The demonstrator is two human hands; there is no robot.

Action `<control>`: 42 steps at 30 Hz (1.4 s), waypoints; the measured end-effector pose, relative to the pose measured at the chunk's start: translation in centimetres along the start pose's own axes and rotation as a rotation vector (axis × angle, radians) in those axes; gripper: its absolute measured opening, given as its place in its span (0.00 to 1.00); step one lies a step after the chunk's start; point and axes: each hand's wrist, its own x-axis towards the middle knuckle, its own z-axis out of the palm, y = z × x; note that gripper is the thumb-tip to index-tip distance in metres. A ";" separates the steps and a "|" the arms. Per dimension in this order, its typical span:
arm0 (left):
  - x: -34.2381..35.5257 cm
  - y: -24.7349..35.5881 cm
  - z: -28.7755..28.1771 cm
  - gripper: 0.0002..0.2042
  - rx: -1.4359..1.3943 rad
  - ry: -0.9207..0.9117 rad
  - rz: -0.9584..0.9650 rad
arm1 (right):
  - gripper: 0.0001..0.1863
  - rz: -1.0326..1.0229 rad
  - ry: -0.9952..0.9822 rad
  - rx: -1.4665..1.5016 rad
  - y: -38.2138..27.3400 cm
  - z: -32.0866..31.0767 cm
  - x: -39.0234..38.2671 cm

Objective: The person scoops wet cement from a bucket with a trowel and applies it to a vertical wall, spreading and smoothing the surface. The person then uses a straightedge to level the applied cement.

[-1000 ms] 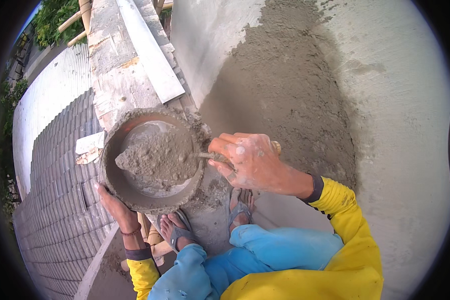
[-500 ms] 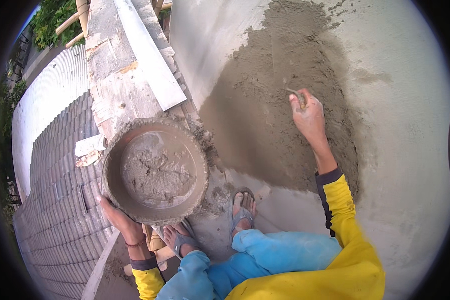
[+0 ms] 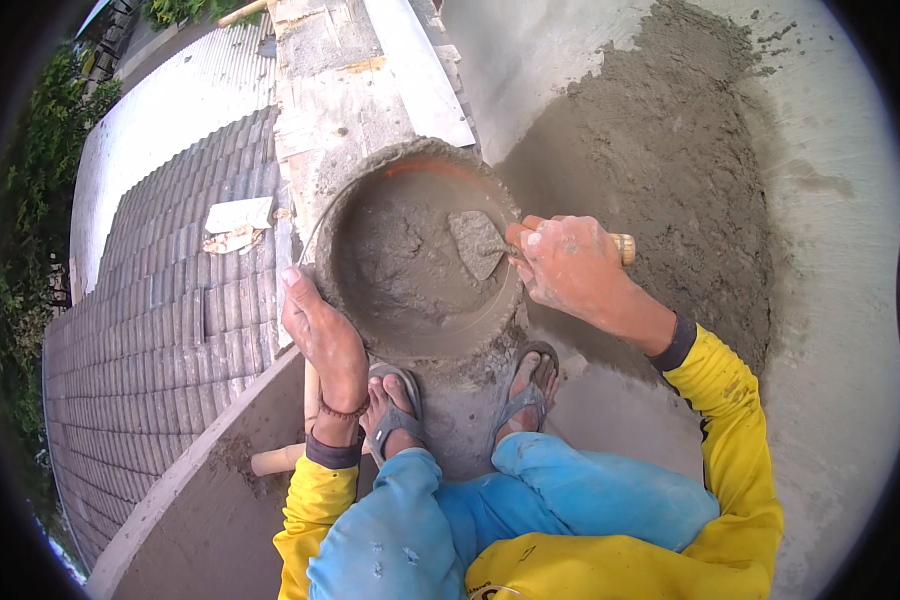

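Note:
A round bucket, its rim crusted with mortar, is tilted open toward me near the middle. Wet grey mortar lies inside it. My left hand holds the bucket at its lower left side, thumb up along the wall and the other fingers mostly hidden. Closed round a trowel, my right hand is at the bucket's right rim. The trowel's mortar-coated blade is inside the bucket, over the mortar, and the end of its wooden handle sticks out right of my fist.
Wet plaster covers part of the pale wall on the right. Dusty planks carry a long white board. A tiled roof lies below on the left, beyond a ledge. My sandalled feet stand beneath the bucket.
My right hand has come from the plastered wall to the bucket, bringing the trowel blade inside it. The view has shifted, and my left hand still holds the bucket.

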 end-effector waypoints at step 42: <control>3.7 -5.6 -4.0 0.24 -0.426 -0.040 -0.378 | 0.29 1.294 -0.129 0.859 20.3 23.3 -1.2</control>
